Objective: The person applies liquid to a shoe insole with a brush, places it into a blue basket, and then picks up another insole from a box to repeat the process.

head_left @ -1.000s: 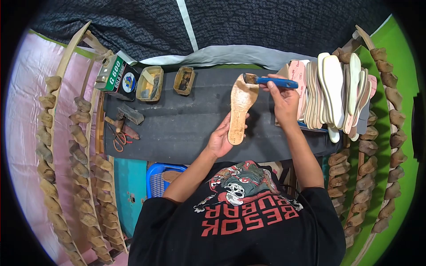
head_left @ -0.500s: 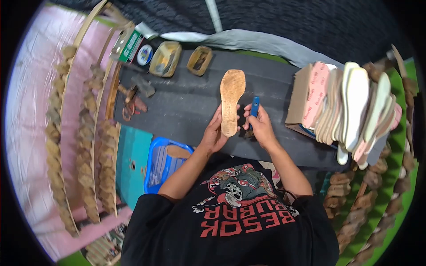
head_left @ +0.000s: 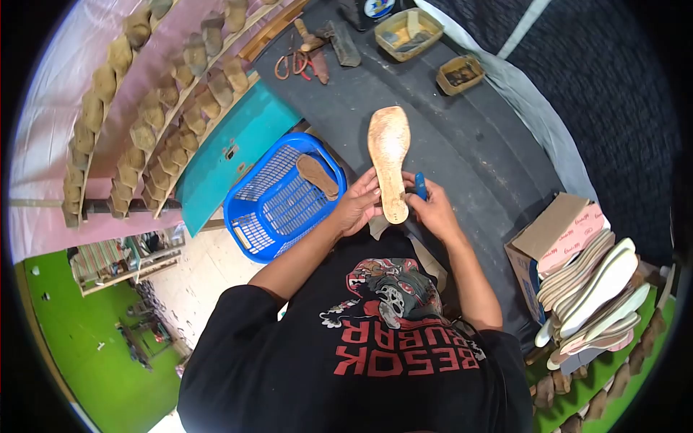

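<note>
A tan, shoe-sole-shaped insole [head_left: 388,141] is held upright in front of my shirt, its wide forepart pointing away from me. My left hand [head_left: 359,203] grips it by the edge near the narrow heel end. My right hand [head_left: 434,211] is closed around a slim blue-handled tool [head_left: 420,185]; its working end is hidden by the fingers, so its kind cannot be told. The right fingertips are at the insole's right edge near the heel. Left of my hands, a blue plastic basket [head_left: 238,229] has a similar brown insole [head_left: 316,177] lying in it.
The dark worktable [head_left: 361,83] carries scissors [head_left: 291,66], a hammer [head_left: 307,36] and two small tubs [head_left: 408,50], [head_left: 460,76]. At right stands a cardboard box [head_left: 552,227] beside stacked pale soles [head_left: 592,289]. Shoe lasts [head_left: 151,112] line racks at left.
My view has turned left, bringing the basket and floor more into sight. The right hand has moved in against the insole's heel edge. Both hands keep their holds.
</note>
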`<state>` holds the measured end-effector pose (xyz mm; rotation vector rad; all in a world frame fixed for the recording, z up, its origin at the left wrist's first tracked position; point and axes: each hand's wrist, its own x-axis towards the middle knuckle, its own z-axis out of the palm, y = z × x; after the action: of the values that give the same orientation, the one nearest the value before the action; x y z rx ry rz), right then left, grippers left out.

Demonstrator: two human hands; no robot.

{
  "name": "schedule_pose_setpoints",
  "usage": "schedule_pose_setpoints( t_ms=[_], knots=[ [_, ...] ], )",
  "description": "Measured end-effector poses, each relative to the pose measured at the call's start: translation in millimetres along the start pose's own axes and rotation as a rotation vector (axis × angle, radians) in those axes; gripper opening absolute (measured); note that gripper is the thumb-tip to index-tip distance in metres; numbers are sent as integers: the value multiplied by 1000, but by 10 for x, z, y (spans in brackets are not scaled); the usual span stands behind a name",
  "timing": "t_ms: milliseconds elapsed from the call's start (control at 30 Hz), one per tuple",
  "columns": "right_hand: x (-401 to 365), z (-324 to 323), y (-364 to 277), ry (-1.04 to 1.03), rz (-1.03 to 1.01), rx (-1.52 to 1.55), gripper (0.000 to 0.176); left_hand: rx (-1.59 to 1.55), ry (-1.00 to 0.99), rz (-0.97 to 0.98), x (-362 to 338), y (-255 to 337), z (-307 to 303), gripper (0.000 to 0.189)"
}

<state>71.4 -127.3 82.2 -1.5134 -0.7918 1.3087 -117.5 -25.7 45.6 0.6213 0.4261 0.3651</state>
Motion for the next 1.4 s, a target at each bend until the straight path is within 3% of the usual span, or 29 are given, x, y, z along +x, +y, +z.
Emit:
schedule_pose_setpoints(
  t_ms=[133,267,400,500,533,567,633,767,900,1033,1167,1200,1300,1333,1400],
  knots=[
    [271,400,45,-47,-36,-175,54,9,110,43,-226,104,-432,63],
    [668,848,164,-115,-102,-356,50,71,248,55,-429,185,-1089,58],
    [1074,1430,269,-230,80,-484,38,24,414,94,-710,200,-1757,54],
    [1460,1832,792,-318,204,-459,44,70,584,17,-995,112,-2305,53],
    [1621,1939,1365,-298,119,-421,43,10,639,22,-1071,4,-2508,51],
    [1649,2106,1196,-312,357,-365,44,-2,686,-8,-1130,-86,-2691,51],
    [1789,2395,1261,-333,521,-341,44,-28,778,-80,-1241,-223,-2972,50],
    [2134,2809,1969,-374,611,-206,45,-109,902,-111,-1237,-553,-3530,50],
    [2471,3053,2547,-288,822,-269,32,-175,999,-132,-1039,-745,-3931,51],
    [2704,3127,3009,-86,822,-73,29,-88,1018,-147,-683,-905,-4227,51],
    [2761,3085,2976,198,731,-246,32,80,869,-330,-497,-1004,-4569,76],
    [2740,3018,2947,111,764,-205,33,173,848,-406,-453,-952,-4601,85],
    [2607,2877,2785,14,820,-177,34,177,842,-425,-300,-803,-4583,86],
    [2537,2806,2655,-12,751,-125,34,240,817,-394,-264,-794,-4593,88],
    [2498,2713,2504,-3,753,-118,34,113,843,-359,-185,-708,-4654,88]
  ],
)
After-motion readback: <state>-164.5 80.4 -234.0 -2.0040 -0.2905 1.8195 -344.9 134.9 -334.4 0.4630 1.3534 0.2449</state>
